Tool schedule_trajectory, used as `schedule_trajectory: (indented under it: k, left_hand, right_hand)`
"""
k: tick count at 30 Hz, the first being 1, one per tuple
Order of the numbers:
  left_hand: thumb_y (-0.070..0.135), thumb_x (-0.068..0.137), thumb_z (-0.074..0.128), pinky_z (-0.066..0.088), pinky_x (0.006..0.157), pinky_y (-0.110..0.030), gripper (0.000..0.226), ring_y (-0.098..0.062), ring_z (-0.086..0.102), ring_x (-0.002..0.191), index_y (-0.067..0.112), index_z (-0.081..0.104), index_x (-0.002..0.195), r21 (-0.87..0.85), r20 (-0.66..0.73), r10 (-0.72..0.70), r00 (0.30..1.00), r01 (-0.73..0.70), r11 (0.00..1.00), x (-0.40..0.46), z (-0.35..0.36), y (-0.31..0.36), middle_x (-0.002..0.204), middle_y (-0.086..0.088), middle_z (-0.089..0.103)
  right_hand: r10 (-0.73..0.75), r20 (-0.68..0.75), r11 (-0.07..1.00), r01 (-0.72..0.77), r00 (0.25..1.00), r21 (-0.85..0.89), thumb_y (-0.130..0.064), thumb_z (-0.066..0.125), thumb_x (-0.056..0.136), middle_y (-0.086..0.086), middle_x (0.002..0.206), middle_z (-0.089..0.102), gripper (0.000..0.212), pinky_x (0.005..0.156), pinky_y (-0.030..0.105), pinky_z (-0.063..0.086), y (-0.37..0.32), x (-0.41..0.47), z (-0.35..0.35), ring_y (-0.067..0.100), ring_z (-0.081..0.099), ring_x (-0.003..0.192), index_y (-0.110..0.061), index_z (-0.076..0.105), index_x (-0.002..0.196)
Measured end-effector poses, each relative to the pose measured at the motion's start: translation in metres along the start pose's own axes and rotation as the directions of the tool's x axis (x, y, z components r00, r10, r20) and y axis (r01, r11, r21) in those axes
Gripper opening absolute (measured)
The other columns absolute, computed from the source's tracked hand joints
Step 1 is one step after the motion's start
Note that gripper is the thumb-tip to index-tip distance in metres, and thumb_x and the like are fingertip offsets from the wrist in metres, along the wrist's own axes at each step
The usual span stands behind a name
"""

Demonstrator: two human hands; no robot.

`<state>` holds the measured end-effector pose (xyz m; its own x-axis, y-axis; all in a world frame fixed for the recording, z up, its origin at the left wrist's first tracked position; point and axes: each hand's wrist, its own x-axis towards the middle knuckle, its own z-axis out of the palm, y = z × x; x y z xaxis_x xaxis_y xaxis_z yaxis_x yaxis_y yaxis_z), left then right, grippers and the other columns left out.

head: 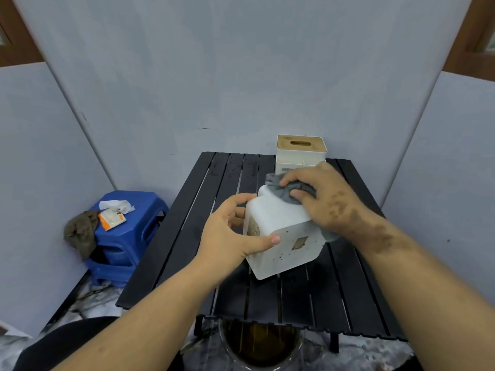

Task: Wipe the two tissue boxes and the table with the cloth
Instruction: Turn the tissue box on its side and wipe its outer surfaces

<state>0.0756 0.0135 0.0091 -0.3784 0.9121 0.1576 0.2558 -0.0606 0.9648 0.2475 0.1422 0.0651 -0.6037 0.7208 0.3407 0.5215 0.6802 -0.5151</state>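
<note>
Gripping white tissue box (281, 231), grey cloth (289, 190) atop

No lettering, brand, number or sign can be read anywhere in this view. The orange-and-white packet (112, 219) lying on the blue stool (128, 231) carries small dark print, too blurred to make out. A faint dark strip on the front of the wooden-lidded tissue box (302, 153) at the table's far edge may be a label, but it stays illegible. The tilted white tissue box (281, 236) shows only tan patches and dark specks, no characters.
</note>
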Motion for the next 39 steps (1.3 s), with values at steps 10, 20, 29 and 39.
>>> schedule_trajectory:
  k: [10,20,29,39]
  left_hand:
    - [0.019,0.055,0.102,0.052,0.072,-0.01,0.071,-0.004,0.065,0.098,0.047,0.067,0.111,0.014,0.017,-0.002,1.0,0.002,1.0,0.0,-0.004,-0.005,0.105,0.009,0.073]
    - [0.015,0.056,0.102,0.05,0.077,-0.008,0.076,-0.007,0.067,0.101,0.041,0.067,0.118,0.017,0.019,0.002,1.0,-0.003,1.0,-0.002,-0.005,-0.012,0.107,0.006,0.075]
    - [0.022,0.054,0.104,0.054,0.088,-0.025,0.081,-0.012,0.068,0.107,0.041,0.065,0.123,0.03,0.024,-0.001,1.0,0.001,1.0,0.0,-0.011,-0.019,0.111,0.005,0.074]
    - [0.045,0.046,0.099,0.06,0.096,-0.049,0.086,-0.016,0.067,0.114,0.046,0.064,0.126,0.034,0.052,-0.006,0.999,0.005,0.999,0.004,-0.017,-0.022,0.116,0.005,0.073]
  right_hand:
    - [0.092,-0.078,0.994,-0.087,0.993,0.062,-0.009,0.064,0.09,-0.007,0.102,0.06,0.031,0.091,0.006,0.04,0.014,0.007,-0.007,0.019,0.058,0.102,-0.038,0.068,0.099]
    - [-0.01,0.014,0.995,0.009,1.0,0.102,-0.006,0.061,0.092,-0.014,0.1,0.064,0.031,0.086,0.01,0.039,0.003,0.013,-0.001,0.006,0.057,0.1,-0.033,0.068,0.104]
    - [-0.011,0.097,1.0,0.013,0.995,-0.013,-0.021,0.06,0.094,-0.001,0.105,0.049,0.031,0.092,0.034,0.039,-0.022,0.004,0.022,0.022,0.05,0.1,-0.049,0.064,0.106]
    - [-0.019,0.05,0.986,0.011,0.999,0.165,-0.004,0.069,0.086,-0.029,0.102,0.061,0.037,0.092,0.007,0.037,0.015,-0.009,-0.02,-0.02,0.05,0.101,-0.04,0.069,0.094]
